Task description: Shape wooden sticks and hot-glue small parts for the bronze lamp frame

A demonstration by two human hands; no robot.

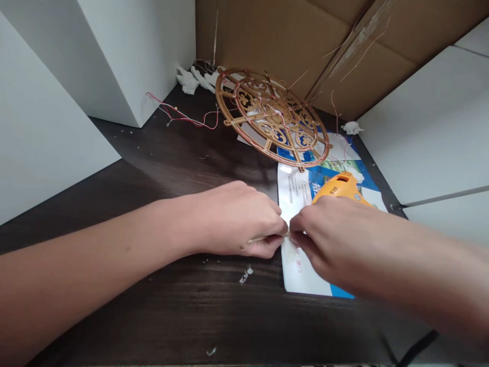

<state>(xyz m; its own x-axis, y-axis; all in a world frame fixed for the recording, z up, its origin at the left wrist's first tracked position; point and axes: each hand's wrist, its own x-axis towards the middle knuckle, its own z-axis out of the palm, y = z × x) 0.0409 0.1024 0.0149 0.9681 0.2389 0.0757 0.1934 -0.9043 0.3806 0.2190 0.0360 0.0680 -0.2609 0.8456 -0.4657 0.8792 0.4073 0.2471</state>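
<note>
My left hand is closed, fingers curled around a thin pale stick whose end sticks out below the knuckles. Close against it, my right hand pinches too; a short piece of the stick shows between the two hands. Its far end is hidden by the right fingers. Behind my right wrist lies a yellow-orange glue gun, partly covered by the hand. Beyond the hands, a round brown openwork frame with red and white wires along its rings leans at a tilt above the table.
Printed sheets lie under my right hand on the dark table. Loose wires trail left of the frame. Crumpled white tissue sits at the back. Cardboard and white panels wall the space in.
</note>
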